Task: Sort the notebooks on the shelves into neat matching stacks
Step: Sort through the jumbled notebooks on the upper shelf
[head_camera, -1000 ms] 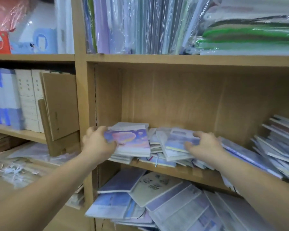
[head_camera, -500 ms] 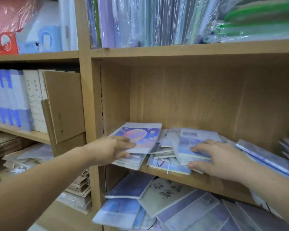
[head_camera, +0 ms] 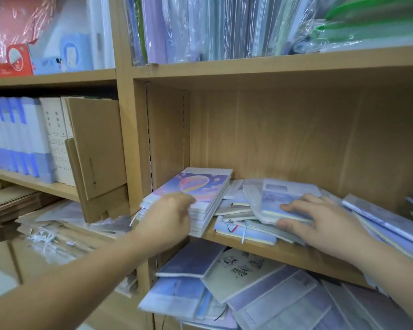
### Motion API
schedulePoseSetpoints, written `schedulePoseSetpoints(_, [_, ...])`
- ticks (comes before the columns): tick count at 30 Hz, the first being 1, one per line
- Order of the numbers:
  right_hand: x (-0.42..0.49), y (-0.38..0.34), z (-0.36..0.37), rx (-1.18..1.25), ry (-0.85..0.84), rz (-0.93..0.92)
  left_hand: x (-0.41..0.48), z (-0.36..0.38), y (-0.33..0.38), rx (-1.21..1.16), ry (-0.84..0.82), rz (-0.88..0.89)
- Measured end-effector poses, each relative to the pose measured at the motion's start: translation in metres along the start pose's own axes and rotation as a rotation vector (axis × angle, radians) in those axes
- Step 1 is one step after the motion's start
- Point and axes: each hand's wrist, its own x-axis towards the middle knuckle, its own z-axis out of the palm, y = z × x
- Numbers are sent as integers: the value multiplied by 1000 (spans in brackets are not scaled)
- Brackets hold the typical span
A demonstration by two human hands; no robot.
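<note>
A stack of notebooks with a purple balloon cover (head_camera: 200, 184) sits at the left end of the middle shelf (head_camera: 293, 254). My left hand (head_camera: 166, 217) is at the stack's front edge, fingers curled round its near corner. To the right lies a loose, skewed heap of pale blue and white notebooks (head_camera: 239, 210). My right hand (head_camera: 320, 220) lies on a pale blue notebook (head_camera: 284, 198) on top of that heap, fingers on the cover and thumb against its front edge, pinching it.
More notebooks lie jumbled on the lower shelf (head_camera: 248, 289). Slanted notebooks (head_camera: 386, 220) lean at the far right. Plastic-wrapped books (head_camera: 212, 27) fill the upper shelf. Left of the wooden upright (head_camera: 129, 139) stand cardboard dividers (head_camera: 98, 148) and blue-white files (head_camera: 17, 136).
The view has moved closer. My left hand has curled in on the front corner of the balloon stack. My right hand stays on the pale blue notebook, its thumb now against the edge.
</note>
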Motion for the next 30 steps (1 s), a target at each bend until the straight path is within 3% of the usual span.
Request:
schedulePoseSetpoints(4, [-7,-2,5,19,104,-16,-31,31,42,-295,-185,2])
schedulePoseSetpoints(9, [-20,11,-7,181,75,-59,-2,52,85,-787,-178,-322])
schedulePoseSetpoints(13, [-37,34,-20,325,111,-29,21,66,133,-1141,-312,-513])
schedulePoseSetpoints(16, [-44,52,-29,330,227,147,32,78,159,-1186,-243,-620])
schedulePoseSetpoints(19, [-46,57,-34,509,151,324,39,77,168,-1266,-189,-696])
schedulePoseSetpoints(25, [-37,38,-31,590,18,414,11,59,178,-1258,-97,-513])
schedulePoseSetpoints(30, [-31,10,-22,632,-92,324,-2,45,166,-1369,-345,-605])
